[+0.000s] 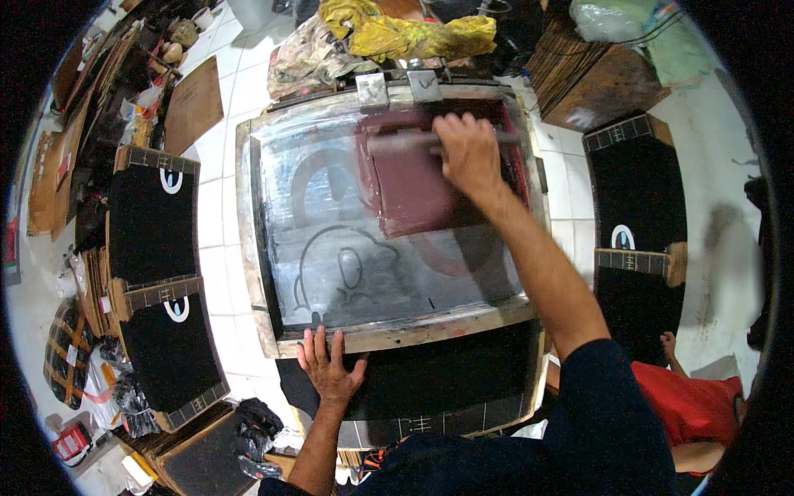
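Observation:
My right hand (470, 155) is closed around the handle of a long squeegee (401, 143), which lies across the far right part of a screen-printing screen. Dark red ink (418, 194) spreads over the mesh around and below the squeegee. Left of the ink, the mesh (281, 194) looks grey-blue, with curved shapes and a rounded outline on it. My left hand (329, 368) rests with spread fingers on the near side of the worn screen frame (422, 332). Under that edge, black material (447, 376) shows on a board. The squeegee's right end is partly hidden by my hand.
Black printed panels on boards line the left (157, 223) and right (637, 182). Two metal clamps (372, 88) hold the frame's far side, with a yellow cloth (413, 33) behind them. Stacked boards (571, 62) stand far right. A person in red (691, 405) is at the lower right.

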Demonstrator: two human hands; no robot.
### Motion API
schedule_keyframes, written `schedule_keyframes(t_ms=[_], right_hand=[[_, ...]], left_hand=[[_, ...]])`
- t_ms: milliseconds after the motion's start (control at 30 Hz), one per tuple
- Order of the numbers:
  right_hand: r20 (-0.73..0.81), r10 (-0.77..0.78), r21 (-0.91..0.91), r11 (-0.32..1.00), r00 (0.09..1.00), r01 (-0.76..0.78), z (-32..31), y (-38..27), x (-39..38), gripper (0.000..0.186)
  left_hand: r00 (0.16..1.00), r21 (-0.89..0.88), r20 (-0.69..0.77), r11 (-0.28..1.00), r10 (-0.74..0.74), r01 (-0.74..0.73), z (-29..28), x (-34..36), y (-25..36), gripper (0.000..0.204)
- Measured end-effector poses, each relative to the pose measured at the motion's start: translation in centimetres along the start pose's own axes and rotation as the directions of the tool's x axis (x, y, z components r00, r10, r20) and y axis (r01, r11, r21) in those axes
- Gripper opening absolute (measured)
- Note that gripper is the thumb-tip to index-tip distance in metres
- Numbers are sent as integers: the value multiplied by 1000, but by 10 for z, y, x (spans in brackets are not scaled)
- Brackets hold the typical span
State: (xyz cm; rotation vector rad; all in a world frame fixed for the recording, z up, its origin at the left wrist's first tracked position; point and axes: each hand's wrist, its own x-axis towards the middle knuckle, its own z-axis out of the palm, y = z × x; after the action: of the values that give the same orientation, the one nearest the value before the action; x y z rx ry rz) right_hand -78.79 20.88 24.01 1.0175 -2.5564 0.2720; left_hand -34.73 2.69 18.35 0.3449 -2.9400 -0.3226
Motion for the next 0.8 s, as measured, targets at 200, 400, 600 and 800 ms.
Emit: schedule_keyframes(t_ms=[200, 400, 600, 800], right_hand=[[215, 0, 28, 1000, 977, -6, -37, -14, -24, 41], [-31, 51, 2, 999, 998, -51, 17, 14, 48, 34], [39, 46, 7, 999, 998, -46, -5, -7, -5, 36], [169, 75, 58, 995, 983, -86, -51, -49, -83, 31]], left_hand=[[999, 4, -51, 1000, 10, -10, 3, 1, 0, 80], [1000, -4, -26, 1000, -13, 13, -3, 2, 3, 71], [1000, 15, -24, 1000, 3, -2, -2, 3, 3, 74], [999, -18, -31, 1000, 9, -10, -1, 2, 3, 73]])
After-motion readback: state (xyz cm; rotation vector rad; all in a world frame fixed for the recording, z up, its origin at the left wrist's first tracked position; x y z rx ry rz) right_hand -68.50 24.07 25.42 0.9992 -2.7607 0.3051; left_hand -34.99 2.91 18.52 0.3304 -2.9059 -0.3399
